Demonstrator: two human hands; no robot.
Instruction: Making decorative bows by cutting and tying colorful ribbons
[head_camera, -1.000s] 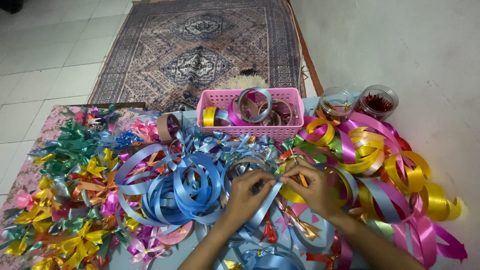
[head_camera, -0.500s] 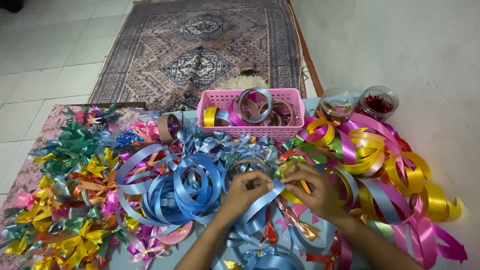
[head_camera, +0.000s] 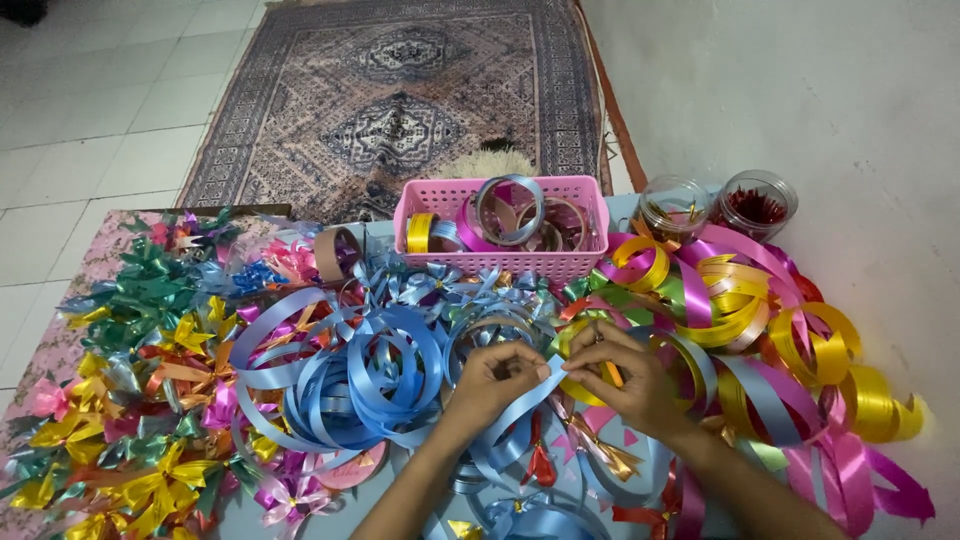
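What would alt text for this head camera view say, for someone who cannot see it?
Two hands, left and right, pinch a light blue ribbon between them above a table heaped with ribbon loops and finished bows. Behind stands a pink basket of ribbon rolls.

Soft, even indoor light fills the sharp frame, casting faint shadows beneath the ribbon coils (head_camera: 340, 385), small glints on the glossy yellow ribbon (head_camera: 740, 310), and mild wide-angle bending at the edges.

2 clear round jars (head_camera: 700, 207), red bits inside, right of pink basket (head_camera: 500, 262).
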